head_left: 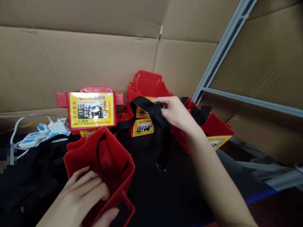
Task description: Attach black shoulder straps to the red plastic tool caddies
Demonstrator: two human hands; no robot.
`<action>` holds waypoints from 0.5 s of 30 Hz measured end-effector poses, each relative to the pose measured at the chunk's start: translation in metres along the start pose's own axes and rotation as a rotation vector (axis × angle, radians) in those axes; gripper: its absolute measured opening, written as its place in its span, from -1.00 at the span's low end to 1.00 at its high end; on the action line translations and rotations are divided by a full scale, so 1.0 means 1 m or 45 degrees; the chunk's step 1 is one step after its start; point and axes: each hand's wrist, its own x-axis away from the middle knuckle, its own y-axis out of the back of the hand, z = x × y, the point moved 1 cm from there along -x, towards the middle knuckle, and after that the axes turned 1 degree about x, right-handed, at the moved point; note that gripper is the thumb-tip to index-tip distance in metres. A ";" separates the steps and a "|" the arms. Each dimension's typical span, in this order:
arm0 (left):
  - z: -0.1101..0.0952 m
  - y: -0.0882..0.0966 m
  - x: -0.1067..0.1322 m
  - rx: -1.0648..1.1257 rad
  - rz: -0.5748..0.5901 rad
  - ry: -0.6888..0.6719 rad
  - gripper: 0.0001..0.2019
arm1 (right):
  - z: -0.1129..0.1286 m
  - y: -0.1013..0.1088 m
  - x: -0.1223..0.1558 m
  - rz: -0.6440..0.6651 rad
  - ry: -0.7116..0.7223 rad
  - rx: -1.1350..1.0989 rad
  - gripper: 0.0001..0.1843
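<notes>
My left hand (pixel 87 192) grips the near wall of an open red fabric pouch (pixel 111 157), fingers inside and thumb outside. My right hand (pixel 176 113) reaches forward and pinches a black webbing strap (pixel 151 110) that loops over the red pouches behind. A red pouch with a yellow printed label (pixel 92 109) stands upright at the back left. Two more red pouches (pixel 146 85) with yellow labels (pixel 143 127) lie behind the strap.
Cardboard sheets (pixel 94 56) wall the back and right. A grey metal frame bar (pixel 222 47) runs diagonally at the right. A white power strip with plugs (pixel 44 132) lies at the left on black cloth (pixel 151 189). Another red pouch (pixel 216 126) lies right of my wrist.
</notes>
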 end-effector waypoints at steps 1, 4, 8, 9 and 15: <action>0.003 0.002 0.002 0.020 0.012 -0.005 -0.85 | 0.003 0.000 -0.002 0.010 0.009 0.020 -0.68; 0.016 0.019 0.005 0.142 -0.057 0.067 -0.83 | 0.010 0.000 -0.004 0.059 0.080 0.020 -0.71; 0.038 0.050 -0.030 0.233 -0.133 0.285 -0.79 | 0.023 -0.002 0.000 0.094 0.184 0.022 -0.68; 0.043 0.054 -0.046 0.210 -0.111 0.286 -0.75 | 0.027 -0.003 0.001 0.115 0.214 0.036 -0.68; 0.061 0.017 -0.122 0.446 0.259 0.065 -0.29 | 0.039 -0.010 0.006 0.269 0.411 0.099 -0.64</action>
